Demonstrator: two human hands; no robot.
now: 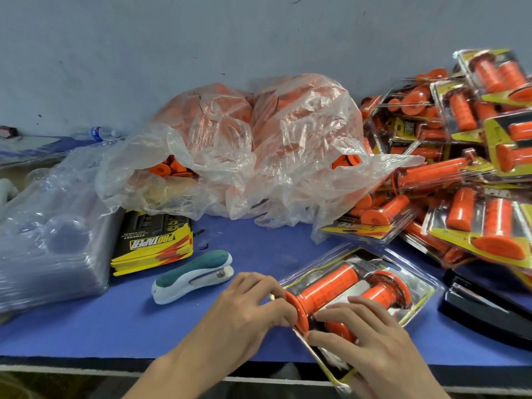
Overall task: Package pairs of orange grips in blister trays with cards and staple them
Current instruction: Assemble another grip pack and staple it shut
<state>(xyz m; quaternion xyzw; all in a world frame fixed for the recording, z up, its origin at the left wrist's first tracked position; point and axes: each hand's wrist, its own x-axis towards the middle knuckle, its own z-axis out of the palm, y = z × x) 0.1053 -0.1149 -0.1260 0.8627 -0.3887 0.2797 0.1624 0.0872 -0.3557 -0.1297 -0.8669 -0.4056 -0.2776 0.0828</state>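
My left grip [247, 309] pinches the flared end of the long orange grip [325, 289], fingertips closed on its flange, I judge to seat it square in its pocket. My right grip [371, 335] curls over the short orange grip [380, 295] beside it, pressing it down so the pair stays put. Both lie in the blister tray [417, 283], which sits at the near edge of the blue surface [86, 326] and slightly overhangs it. The tray's card shows only as a yellow border and I cannot read it.

The white and teal stapler [193, 276] lies just left of my hands, within easy reach for the stapling that is not yet done. A black object [483, 306], perhaps another stapler, lies to the right.

Further back on the left are the card stack [152, 243] and the empty trays [51, 249], side by side as supply. The top card reads "PROTAPER" and "SYNERGY", upside down to me.

Behind them two clear bags [259, 145] hold loose orange stock. The finished packs [460, 168] are heaped on the right, some showing the same brand. A water bottle [98, 132] lies by the wall, its label unreadable.
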